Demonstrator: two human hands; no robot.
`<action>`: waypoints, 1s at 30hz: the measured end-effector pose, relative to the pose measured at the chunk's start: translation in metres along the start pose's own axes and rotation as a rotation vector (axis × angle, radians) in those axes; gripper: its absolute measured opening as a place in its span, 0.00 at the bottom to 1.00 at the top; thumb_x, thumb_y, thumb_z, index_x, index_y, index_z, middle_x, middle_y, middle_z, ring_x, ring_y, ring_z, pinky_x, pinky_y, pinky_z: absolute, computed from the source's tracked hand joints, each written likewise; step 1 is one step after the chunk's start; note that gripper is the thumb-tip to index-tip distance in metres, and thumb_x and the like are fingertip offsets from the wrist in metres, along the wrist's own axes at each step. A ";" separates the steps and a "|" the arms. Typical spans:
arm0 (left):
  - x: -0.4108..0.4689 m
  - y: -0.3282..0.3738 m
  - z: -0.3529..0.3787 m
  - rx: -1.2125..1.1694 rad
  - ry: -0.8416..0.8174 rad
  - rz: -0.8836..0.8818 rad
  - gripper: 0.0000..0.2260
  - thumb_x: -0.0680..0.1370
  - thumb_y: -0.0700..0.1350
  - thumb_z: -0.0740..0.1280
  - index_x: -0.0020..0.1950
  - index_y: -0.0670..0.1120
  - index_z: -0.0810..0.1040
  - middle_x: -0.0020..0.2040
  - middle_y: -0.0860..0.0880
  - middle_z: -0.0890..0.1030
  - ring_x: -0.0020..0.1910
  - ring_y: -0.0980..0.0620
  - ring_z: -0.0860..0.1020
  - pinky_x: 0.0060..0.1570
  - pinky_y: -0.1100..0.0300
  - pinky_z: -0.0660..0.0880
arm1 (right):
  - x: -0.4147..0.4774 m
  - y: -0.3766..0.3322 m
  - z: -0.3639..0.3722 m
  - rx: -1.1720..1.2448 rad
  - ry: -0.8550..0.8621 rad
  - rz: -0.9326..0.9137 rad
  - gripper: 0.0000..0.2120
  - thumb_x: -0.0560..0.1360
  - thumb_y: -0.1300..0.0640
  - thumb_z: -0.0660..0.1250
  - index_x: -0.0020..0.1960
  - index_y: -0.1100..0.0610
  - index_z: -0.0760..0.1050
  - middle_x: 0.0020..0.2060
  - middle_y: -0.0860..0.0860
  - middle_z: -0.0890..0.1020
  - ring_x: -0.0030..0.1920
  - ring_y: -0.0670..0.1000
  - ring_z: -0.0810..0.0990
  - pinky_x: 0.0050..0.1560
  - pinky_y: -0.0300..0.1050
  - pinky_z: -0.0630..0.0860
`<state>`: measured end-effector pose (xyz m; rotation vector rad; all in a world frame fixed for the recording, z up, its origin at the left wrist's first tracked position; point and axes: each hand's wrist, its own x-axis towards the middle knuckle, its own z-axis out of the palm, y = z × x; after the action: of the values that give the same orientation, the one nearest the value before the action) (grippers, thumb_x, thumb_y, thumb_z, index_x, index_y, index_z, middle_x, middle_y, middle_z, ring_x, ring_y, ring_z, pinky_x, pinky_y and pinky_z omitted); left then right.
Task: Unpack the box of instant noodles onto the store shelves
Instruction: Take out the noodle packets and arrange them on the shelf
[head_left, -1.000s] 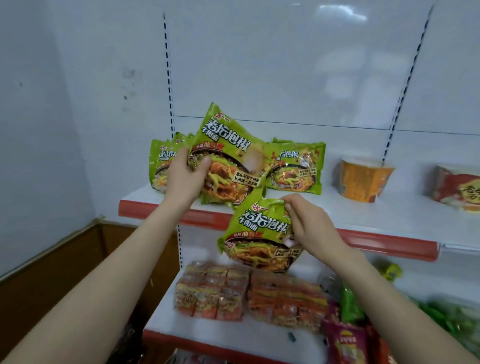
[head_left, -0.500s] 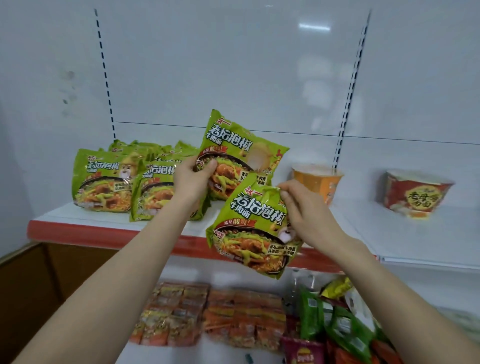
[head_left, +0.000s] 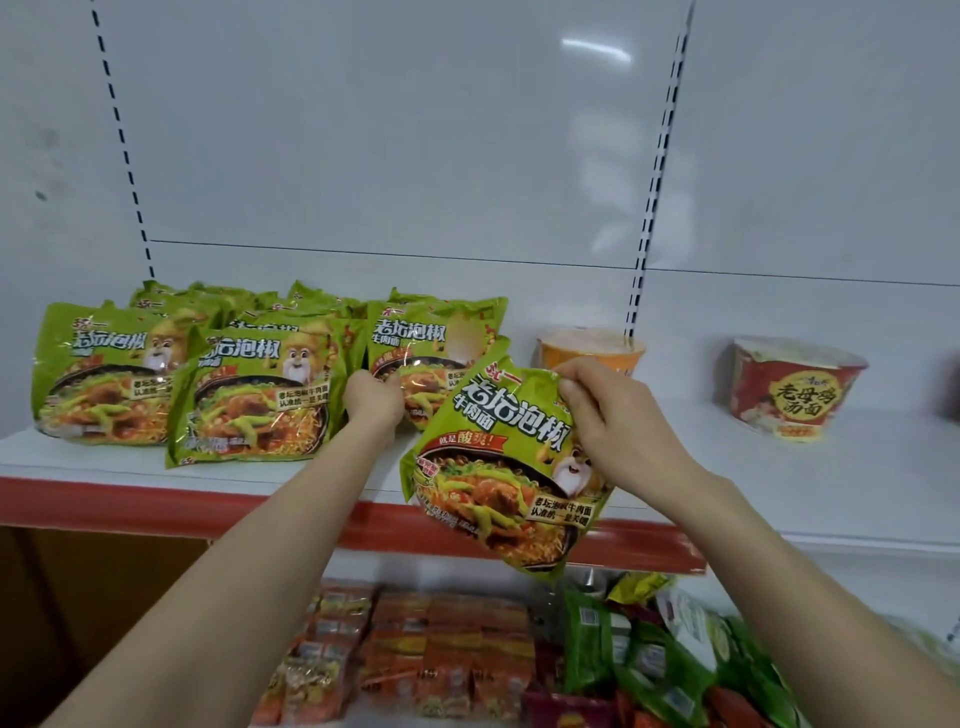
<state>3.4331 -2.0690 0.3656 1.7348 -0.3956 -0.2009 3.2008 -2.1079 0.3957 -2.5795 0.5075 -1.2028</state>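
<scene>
Over shelf (head_left: 769, 462), left hand (head_left: 371, 402) gripping first packet (head_left: 434, 340), right hand (head_left: 618, 431) pinching second packet (head_left: 493, 493)

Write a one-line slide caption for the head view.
Left hand steadies a green noodle packet on the shelf; right hand holds a second packet.

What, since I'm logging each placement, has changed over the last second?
The left hand lowered its green packet from mid-air onto the shelf, right of the green row, still gripping its lower edge. The right hand still pinches the second packet by its top, before the shelf's edge. The orange cup and red bowl stayed put.
</scene>
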 end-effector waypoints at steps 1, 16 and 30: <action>0.000 -0.001 0.000 0.054 0.015 0.012 0.13 0.81 0.42 0.58 0.61 0.33 0.69 0.58 0.35 0.75 0.48 0.42 0.74 0.49 0.49 0.72 | 0.001 0.001 0.000 0.002 -0.002 0.006 0.10 0.80 0.61 0.56 0.55 0.61 0.75 0.36 0.47 0.74 0.35 0.41 0.70 0.38 0.26 0.64; 0.005 -0.003 0.006 0.312 0.005 0.059 0.20 0.81 0.41 0.58 0.68 0.31 0.58 0.62 0.33 0.73 0.57 0.37 0.76 0.42 0.53 0.70 | 0.002 0.000 0.003 0.040 -0.025 0.037 0.10 0.80 0.61 0.55 0.54 0.61 0.75 0.36 0.49 0.74 0.34 0.40 0.70 0.37 0.29 0.65; -0.006 -0.010 -0.004 0.243 -0.088 0.095 0.14 0.80 0.37 0.54 0.64 0.30 0.64 0.32 0.47 0.64 0.28 0.52 0.62 0.28 0.62 0.60 | 0.017 -0.002 -0.002 0.055 0.018 0.035 0.11 0.80 0.61 0.55 0.55 0.62 0.75 0.42 0.54 0.78 0.43 0.51 0.73 0.44 0.45 0.66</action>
<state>3.4302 -2.0616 0.3565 1.9451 -0.5853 -0.1657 3.2101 -2.1132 0.4097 -2.5060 0.5135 -1.2125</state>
